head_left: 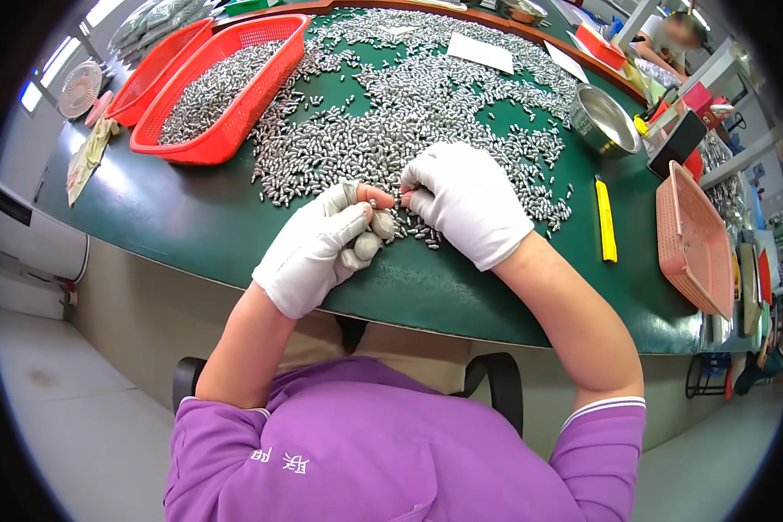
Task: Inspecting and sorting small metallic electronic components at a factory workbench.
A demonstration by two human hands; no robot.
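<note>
Both my hands wear white gloves with the fingertips cut off. My left hand (317,248) pinches a small silver metal piece (372,203) between thumb and fingers near the table's front edge. My right hand (465,200) is closed, its fingertips meeting the left hand's at that same piece. A wide spread of small silver metal pieces (409,113) covers the green table (191,217) just beyond both hands. Whether the right hand holds more pieces inside is hidden.
A red basket (226,87) with more metal pieces stands at the left, a second red basket behind it. A steel bowl (605,122), a yellow utility knife (606,222) and a pink basket (696,244) lie at the right. White paper slips lie far back. Another person sits at the far right.
</note>
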